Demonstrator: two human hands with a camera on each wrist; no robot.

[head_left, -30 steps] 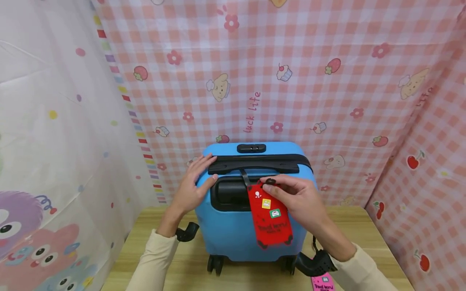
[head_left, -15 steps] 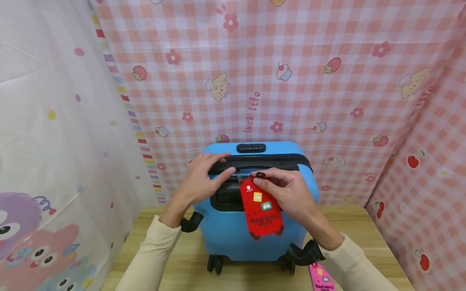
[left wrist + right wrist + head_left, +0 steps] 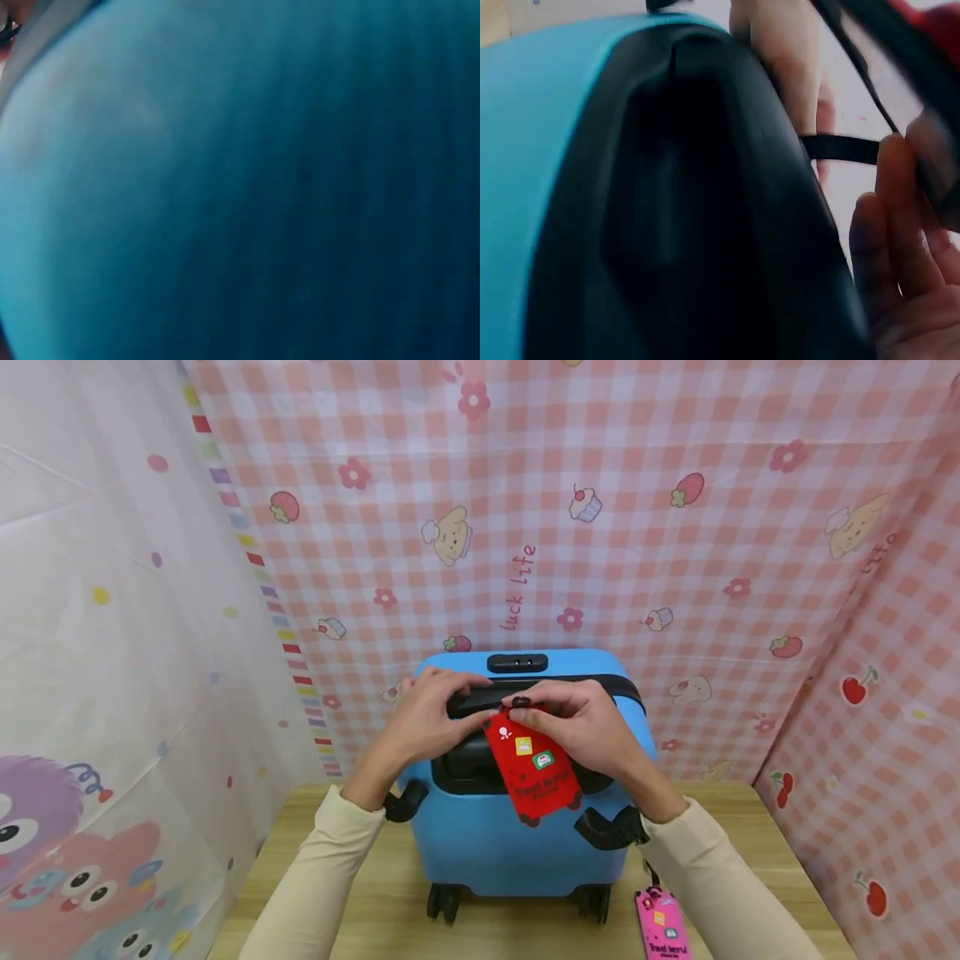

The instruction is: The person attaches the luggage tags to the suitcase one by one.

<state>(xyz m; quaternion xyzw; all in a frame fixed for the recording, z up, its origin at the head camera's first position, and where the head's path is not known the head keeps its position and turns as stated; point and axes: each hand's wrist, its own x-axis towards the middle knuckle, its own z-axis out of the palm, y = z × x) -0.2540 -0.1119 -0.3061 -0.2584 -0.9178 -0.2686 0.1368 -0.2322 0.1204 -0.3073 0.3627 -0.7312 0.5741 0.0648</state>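
Note:
A red luggage tag (image 3: 536, 781) hangs at a tilt before the blue suitcase (image 3: 517, 847), its top edge pinched between the thumb and fingers of my right hand (image 3: 588, 727). My left hand (image 3: 429, 718) reaches over the left part of the black suitcase handle (image 3: 471, 702), thumb in front, near the tag's upper left corner. Whether it grips is unclear. The right wrist view has a black strap (image 3: 844, 148) stretched between the handle side and my right fingers (image 3: 900, 195). Blurred blue suitcase shell (image 3: 187, 187) fills nearly all of the left wrist view.
On the wooden table (image 3: 360, 910), a pink luggage tag (image 3: 663, 927) lies at the suitcase's front right. Black camera mounts (image 3: 611, 828) stick out from both wrists. A pink checked curtain (image 3: 622, 568) stands close behind; a white patterned curtain (image 3: 112, 652) is at left.
My right hand has carried the red tag up and to the left. My left hand has slid rightward along the handle, closer to the tag. More of the pink tag shows.

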